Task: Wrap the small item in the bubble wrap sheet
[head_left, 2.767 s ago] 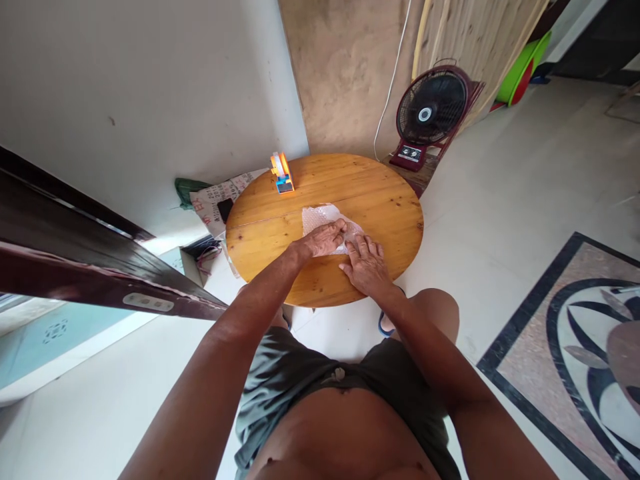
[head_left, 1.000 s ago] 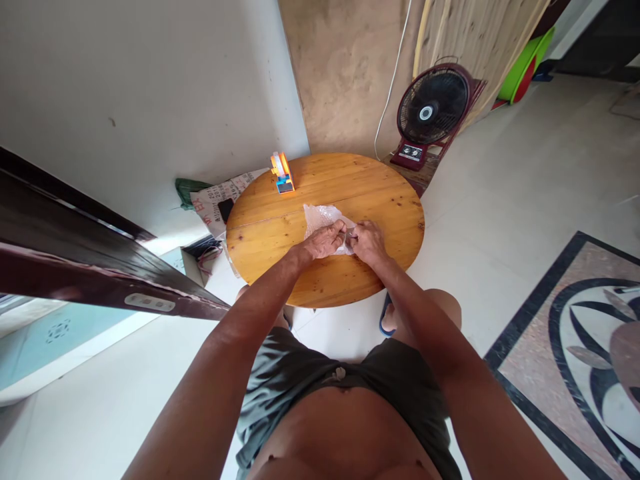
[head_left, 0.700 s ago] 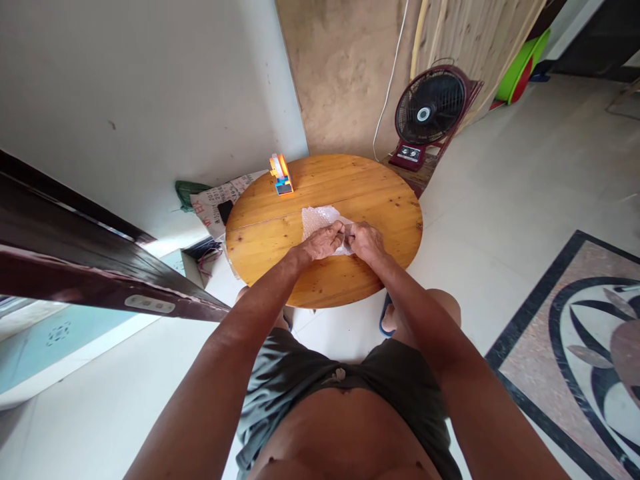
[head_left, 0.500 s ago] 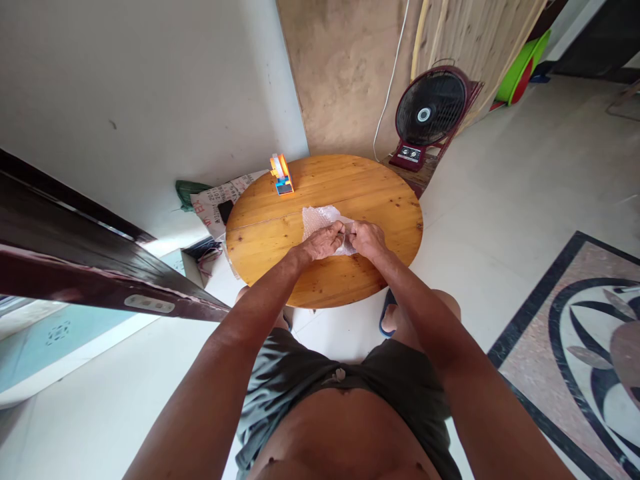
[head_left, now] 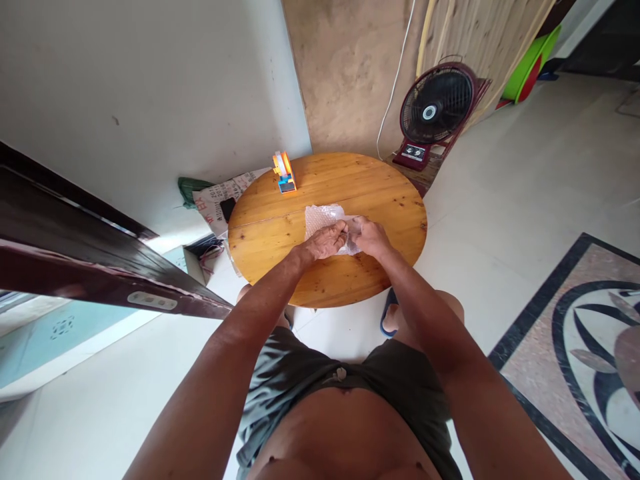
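A sheet of clear bubble wrap (head_left: pixel 320 217) lies on the round wooden table (head_left: pixel 280 233), near its middle. My left hand (head_left: pixel 327 241) rests on the sheet's near edge with its fingers curled onto it. My right hand (head_left: pixel 369 237) is right beside it, fingers closed on the sheet's right part. The two hands almost touch. What lies under the wrap, if anything, is hidden by the hands.
A small orange, white and blue object (head_left: pixel 283 173) stands at the table's far left edge. A dark red floor fan (head_left: pixel 433 117) is behind the table to the right. Papers (head_left: pixel 220 197) and a green cloth (head_left: pixel 187 187) lie on the floor by the wall. A dark wooden rail (head_left: pixel 75 247) crosses at left.
My right hand went from lying flat at the table's near edge to closing on the bubble wrap beside my left hand. My left hand has stayed on the sheet.
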{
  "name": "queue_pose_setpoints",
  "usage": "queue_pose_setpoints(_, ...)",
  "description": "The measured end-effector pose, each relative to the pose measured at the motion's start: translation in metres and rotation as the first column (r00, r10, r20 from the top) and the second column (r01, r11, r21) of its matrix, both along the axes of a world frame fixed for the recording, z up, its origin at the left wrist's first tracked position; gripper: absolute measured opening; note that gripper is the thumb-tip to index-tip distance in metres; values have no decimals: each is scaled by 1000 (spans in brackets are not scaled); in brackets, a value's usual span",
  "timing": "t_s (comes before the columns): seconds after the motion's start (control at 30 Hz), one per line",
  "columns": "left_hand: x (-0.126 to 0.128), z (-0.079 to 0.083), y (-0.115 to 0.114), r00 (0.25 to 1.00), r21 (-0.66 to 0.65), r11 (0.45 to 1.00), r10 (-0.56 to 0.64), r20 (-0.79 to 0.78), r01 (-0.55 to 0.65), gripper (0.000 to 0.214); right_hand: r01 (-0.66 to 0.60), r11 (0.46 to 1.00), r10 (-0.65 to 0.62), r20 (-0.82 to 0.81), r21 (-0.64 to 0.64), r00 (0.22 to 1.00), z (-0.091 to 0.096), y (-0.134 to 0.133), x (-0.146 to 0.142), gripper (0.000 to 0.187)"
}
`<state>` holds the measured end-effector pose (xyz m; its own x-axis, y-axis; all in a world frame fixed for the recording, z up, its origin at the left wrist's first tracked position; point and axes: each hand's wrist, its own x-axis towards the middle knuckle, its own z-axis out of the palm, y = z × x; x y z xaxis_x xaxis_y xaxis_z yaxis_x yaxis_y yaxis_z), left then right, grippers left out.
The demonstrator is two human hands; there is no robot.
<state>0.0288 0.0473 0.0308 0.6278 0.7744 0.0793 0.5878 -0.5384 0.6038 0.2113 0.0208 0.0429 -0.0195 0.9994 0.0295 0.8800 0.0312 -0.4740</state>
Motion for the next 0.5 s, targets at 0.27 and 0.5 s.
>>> queue_pose_setpoints(0.27, -1, -4, 2, 1000, 7, 1000, 2, 6, -2, 20, -24, 999, 17, -174, -37, 985, -2, -8, 11, 99)
queue_pose_setpoints(0.5, 0, 5, -2, 998, -62, 998, 37, 52, -33, 20, 23, 999, -20, -73, 34, 997, 1, -14, -12, 89)
